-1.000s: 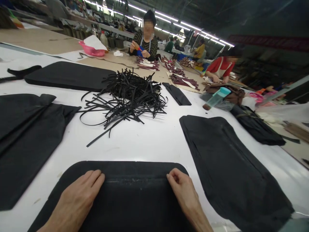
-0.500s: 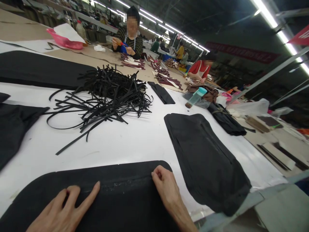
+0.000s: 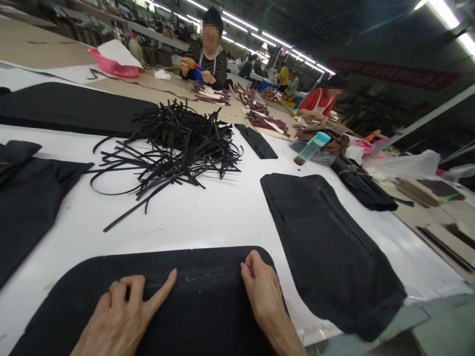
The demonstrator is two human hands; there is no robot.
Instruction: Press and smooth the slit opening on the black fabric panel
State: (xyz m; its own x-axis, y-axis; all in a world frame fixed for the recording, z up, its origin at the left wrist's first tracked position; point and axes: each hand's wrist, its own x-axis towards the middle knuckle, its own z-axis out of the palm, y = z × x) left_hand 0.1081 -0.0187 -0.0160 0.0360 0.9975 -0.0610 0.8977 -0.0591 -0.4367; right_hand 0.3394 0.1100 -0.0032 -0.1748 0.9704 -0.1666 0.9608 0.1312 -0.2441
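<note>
Before me on the white table lies a black panel (image 3: 208, 316) with rounded corners, a long seam-like line and pale marks running near its far edge. My left hand (image 3: 126, 306) rests on the panel's left part, thumb stretched out along that line and the other fingers bent but apart. At the line's right end, close to the rounded corner, the fingertips of my right hand (image 3: 261, 287) are pinched together. What they hold, if anything, is too small to make out. Beyond the panel spreads a tangled heap of thin black strips (image 3: 181, 143).
To the right lies a stack of similar black panels (image 3: 330, 247). Black fabric (image 3: 29, 198) is at the left, a longer black stack (image 3: 74, 109) behind it. A teal-capped bottle (image 3: 312, 148) and a tied black bundle (image 3: 363, 185) stand farther off. Two co-workers sit across the table.
The view has swung slightly left, so the scene sits farther right. My left thumb still lies along the line, and my right hand stays pinched at its right end.
</note>
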